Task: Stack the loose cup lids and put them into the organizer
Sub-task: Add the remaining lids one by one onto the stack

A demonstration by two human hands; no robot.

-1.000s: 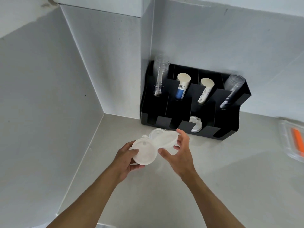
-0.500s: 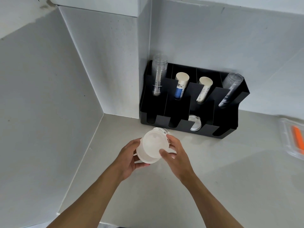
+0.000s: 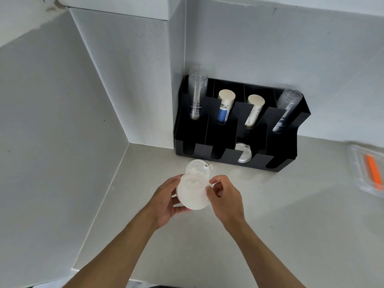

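Observation:
I hold a stack of white cup lids above the counter, just in front of the black organizer. My left hand cups the stack from below and from the left. My right hand pinches its right rim with thumb and fingers. One more white lid sticks out behind the stack, tilted toward the organizer. A white lid stands in the organizer's third front slot.
The organizer stands in the corner against the wall, with clear cup stacks and paper cups in its rear slots. A clear box with orange contents lies at the right edge. Walls close in on the left.
The two groups of lids, held apart a second ago, have come together into one stack. My right hand has slid to the stack's right rim, and both hands have drawn slightly nearer to me.

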